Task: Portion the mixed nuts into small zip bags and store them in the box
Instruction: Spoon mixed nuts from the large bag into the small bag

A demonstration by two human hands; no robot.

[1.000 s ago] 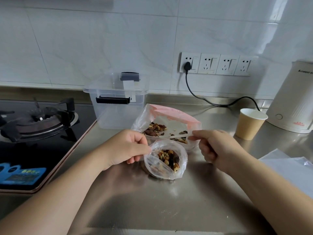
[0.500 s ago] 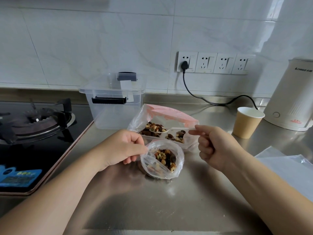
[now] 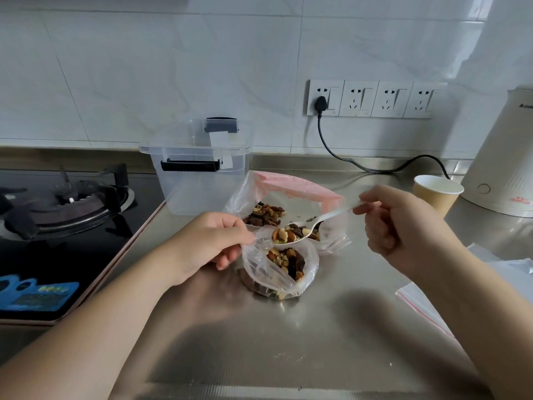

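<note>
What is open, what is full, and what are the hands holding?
small zip bag: open, partly filled with nuts
spoon: heaped with nuts, above the bag
big nut bag: open
box: lid off
left hand: pinching the bag's rim
right hand: holding the spoon
paper cup: upright

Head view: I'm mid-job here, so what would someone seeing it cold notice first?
First, the clear plastic spoon heaped with mixed nuts, gripped by the right hand just above the small zip bag at centre. The left hand pinches that bag's rim open on the steel counter. Behind them sit the big pink-topped bag of nuts and the clear storage box, with a gas hob at far left.
</note>
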